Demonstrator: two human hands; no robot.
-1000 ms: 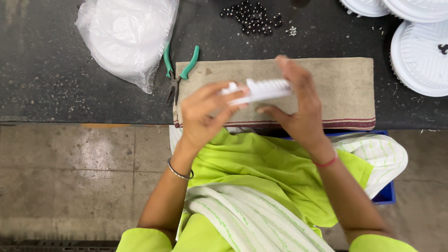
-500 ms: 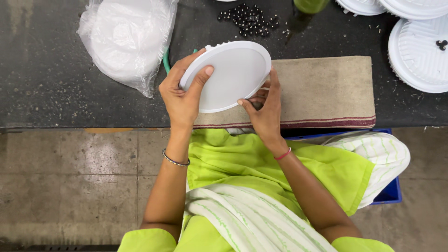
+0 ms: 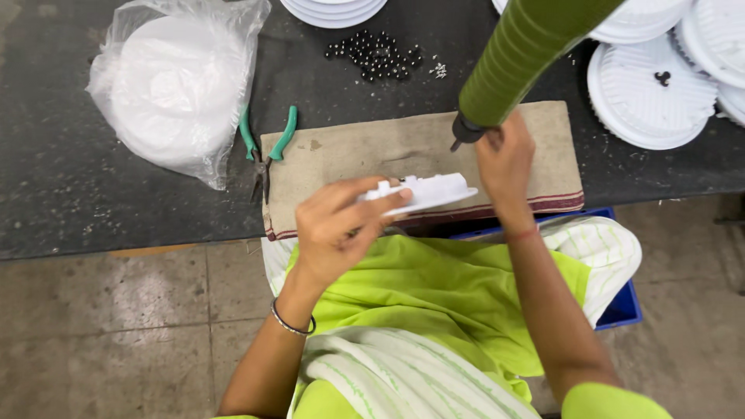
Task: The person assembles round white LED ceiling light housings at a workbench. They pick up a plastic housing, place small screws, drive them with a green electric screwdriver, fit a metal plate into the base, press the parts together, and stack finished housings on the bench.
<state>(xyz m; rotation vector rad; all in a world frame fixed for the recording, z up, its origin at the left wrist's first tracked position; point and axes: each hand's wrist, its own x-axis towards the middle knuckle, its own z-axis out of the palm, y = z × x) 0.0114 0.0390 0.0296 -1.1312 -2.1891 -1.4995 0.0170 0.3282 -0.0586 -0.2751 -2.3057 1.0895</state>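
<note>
My left hand (image 3: 341,225) grips a round white plastic disc (image 3: 423,192), held nearly edge-on over the near edge of a tan cloth mat (image 3: 341,159). My right hand (image 3: 506,159) is closed around the lower end of a long green ribbed tool (image 3: 516,54) that hangs down from above; its dark tip (image 3: 463,136) points at the mat just above the disc. The disc's far side is hidden by the tool hand.
Green-handled pliers (image 3: 264,147) lie at the mat's left edge. A clear bag of white discs (image 3: 174,81) sits far left. Small black beads (image 3: 376,54) lie behind the mat. White discs (image 3: 648,97) are stacked at the right. A blue crate (image 3: 621,306) stands by my knee.
The disc was face-up in both hands; now it is tilted edge-on in my left hand alone. My right hand has let go of it and taken the green tool.
</note>
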